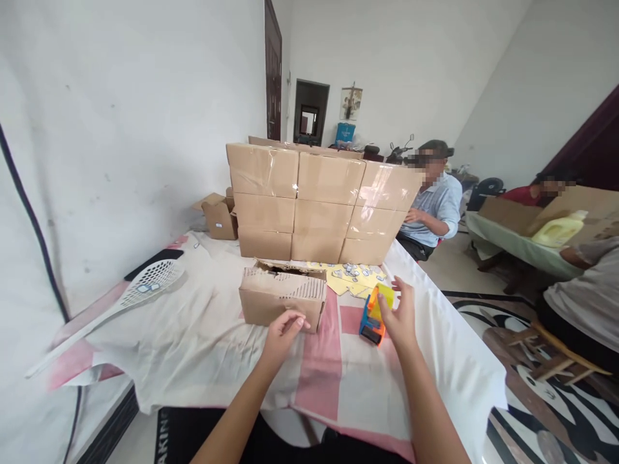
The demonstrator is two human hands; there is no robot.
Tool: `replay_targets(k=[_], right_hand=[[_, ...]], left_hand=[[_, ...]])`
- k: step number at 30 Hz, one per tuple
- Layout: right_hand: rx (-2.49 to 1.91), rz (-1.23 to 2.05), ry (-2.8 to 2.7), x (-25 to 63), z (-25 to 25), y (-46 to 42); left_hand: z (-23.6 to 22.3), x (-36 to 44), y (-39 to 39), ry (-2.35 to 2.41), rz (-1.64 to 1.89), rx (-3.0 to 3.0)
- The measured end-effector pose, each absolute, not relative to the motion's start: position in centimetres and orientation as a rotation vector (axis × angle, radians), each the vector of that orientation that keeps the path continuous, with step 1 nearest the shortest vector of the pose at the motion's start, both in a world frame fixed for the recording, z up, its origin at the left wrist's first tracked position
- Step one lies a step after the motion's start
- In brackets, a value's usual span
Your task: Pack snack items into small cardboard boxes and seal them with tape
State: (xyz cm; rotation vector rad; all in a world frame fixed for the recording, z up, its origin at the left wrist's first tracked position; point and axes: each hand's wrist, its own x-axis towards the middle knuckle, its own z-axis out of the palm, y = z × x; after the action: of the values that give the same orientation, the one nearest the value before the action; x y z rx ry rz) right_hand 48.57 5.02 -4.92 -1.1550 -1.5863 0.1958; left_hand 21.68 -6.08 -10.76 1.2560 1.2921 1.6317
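Observation:
A small cardboard box point(275, 295) with a torn, ridged top edge lies on the cloth-covered table. My left hand point(285, 330) is at its front right side, thumb and fingertips drawn together in a pinch; whether anything thin is between them is too small to tell. To the right is a blue and orange tape dispenser point(372, 327) with a yellow roll of tape. Beside it my right hand point(402, 314) has its fingers apart, the thumb overlapping the yellow roll from this angle. I cannot tell whether the thumb touches it.
Behind stands a wall of stacked, taped cardboard boxes point(322, 216). Yellow sheets with stickers point(355, 277) lie before it. An open carton point(218, 218) and a white fly swatter point(152, 280) are on the left. Across the stack sits a person point(442, 193); others are at the right.

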Motion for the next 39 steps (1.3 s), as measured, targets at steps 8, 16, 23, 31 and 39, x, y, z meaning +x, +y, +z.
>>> replay_targets(k=[8,16,23,31,39], right_hand=[[-0.600,0.497,-2.136,40.4,-5.4,-1.3],[-0.324,-0.075,-2.488,39.0,-4.1,-3.7],[-0.224,0.312,-2.198,39.8,1.4,-5.9],[-0.495,0.847,-2.076,39.2,6.9,-3.1],[-0.641,0.833,-2.177,38.7,8.9,1.2]], left_hand=[[-12.1,21.8,-7.4,1.281,1.460,1.466],[-11.4,20.8,-9.0,1.253,1.254,1.425],[-11.4,16.4,-9.7,1.673,1.358,1.550],[-7.0,13.6,-8.6,1.611,1.741,2.237],[1.3,15.4,-0.9,1.854,1.050,2.631]])
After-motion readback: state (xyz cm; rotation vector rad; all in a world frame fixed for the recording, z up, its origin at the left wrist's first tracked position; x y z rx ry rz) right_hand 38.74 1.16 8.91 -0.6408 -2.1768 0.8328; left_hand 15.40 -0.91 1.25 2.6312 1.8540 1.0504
